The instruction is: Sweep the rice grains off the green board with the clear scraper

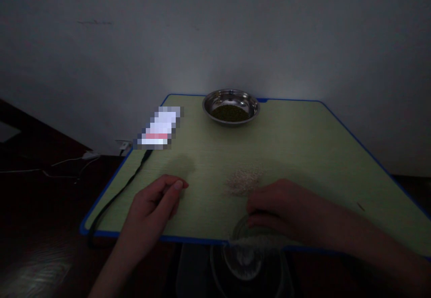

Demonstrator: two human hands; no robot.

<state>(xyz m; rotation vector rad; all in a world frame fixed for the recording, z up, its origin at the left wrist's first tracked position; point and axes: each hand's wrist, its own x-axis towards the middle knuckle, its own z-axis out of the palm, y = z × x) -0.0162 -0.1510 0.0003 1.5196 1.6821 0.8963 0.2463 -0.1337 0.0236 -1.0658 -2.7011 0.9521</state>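
A small loose pile of pale grains [245,180] lies on the green tabletop. Just to its right and nearer to me, my right hand [281,206] is bent down with curled fingers, and I cannot make out what they hold, if anything. Below that hand, at the table's front edge, a see-through round container [249,266] shows blurred, with something whitish in it. My left hand [155,203] hovers over the left front of the table, thumb and forefinger pinched together. Whatever may be between them is too small to tell.
At the back of the table [303,145] stands a steel bowl [230,95] with small green beans [230,113]. A bright, pixelated phone-like screen [160,128] lies at the left, a dark cable [124,188] running from it over the edge. A small brown sliver [361,206] is at the right.
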